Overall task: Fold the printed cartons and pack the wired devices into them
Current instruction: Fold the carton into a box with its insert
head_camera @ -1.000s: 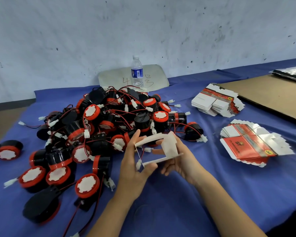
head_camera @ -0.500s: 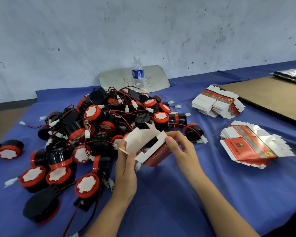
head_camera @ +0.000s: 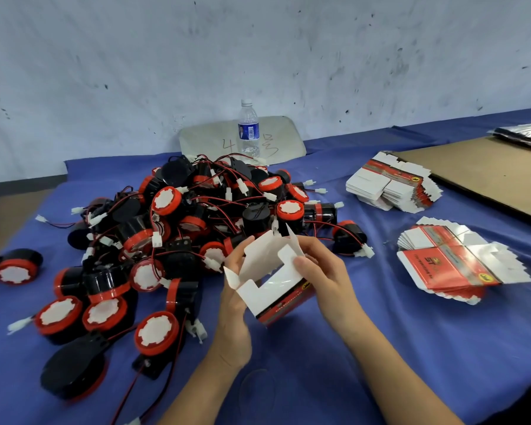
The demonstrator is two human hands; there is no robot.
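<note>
I hold a half-opened printed carton (head_camera: 273, 283), white inside and red outside, above the blue cloth, its flaps spread upward. My left hand (head_camera: 235, 305) grips its left side from below, fingers up along a flap. My right hand (head_camera: 322, 271) pinches the right flap between thumb and fingers. A big heap of black and red wired devices (head_camera: 178, 240) with white plugs lies just beyond and to the left. Two stacks of flat cartons sit to the right, a near stack (head_camera: 460, 262) and a far stack (head_camera: 393, 185).
A water bottle (head_camera: 248, 130) stands at the back against the wall, in front of a curved pale sheet (head_camera: 285, 139). A brown cardboard sheet (head_camera: 488, 173) covers the far right of the table. One stray device (head_camera: 17, 268) lies at the far left.
The carton has turned from an open sleeve seen edge-on to a tilted box with its red side down and flaps up. Both hands shifted their grip around it.
</note>
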